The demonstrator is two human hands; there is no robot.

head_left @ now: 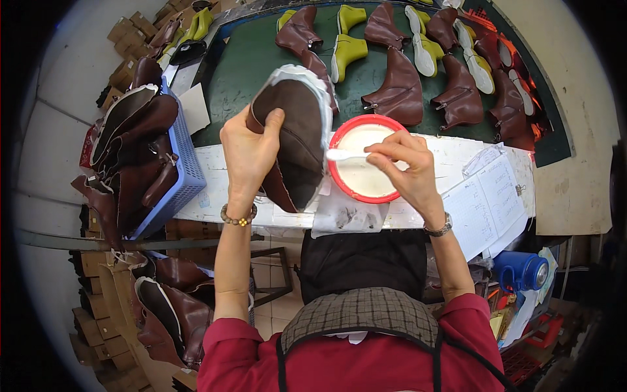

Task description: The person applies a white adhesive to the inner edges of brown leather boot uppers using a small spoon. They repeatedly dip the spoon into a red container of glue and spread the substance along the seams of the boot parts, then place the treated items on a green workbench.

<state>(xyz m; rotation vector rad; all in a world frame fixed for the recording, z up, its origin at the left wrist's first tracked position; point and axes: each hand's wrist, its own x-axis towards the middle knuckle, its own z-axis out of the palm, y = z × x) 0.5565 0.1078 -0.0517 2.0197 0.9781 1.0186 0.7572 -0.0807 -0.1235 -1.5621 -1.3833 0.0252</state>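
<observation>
My left hand [251, 150] is closed around a dark brown boot upper [297, 137], thumb across its brown bottom face. The boot is tilted up, and a white band runs along its edge. Between the fingers and thumb of my right hand [405, 163] is a slim white tool like a small brush [345, 155]. Its wide end is close to the boot's white edge; whether they touch I cannot tell. Right under that hand stands a red-rimmed bowl [334, 176] of white liquid [366, 179]. A stained white sheet [346, 219] lies at the table's near edge.
Brown boot uppers [395, 88] and yellow-green shoe lasts [348, 55] stand across the green surface [255, 46]. To the left, a blue basket [189, 157] overflows with brown boots. On the right are an open notebook [486, 196] and a blue flask [519, 271].
</observation>
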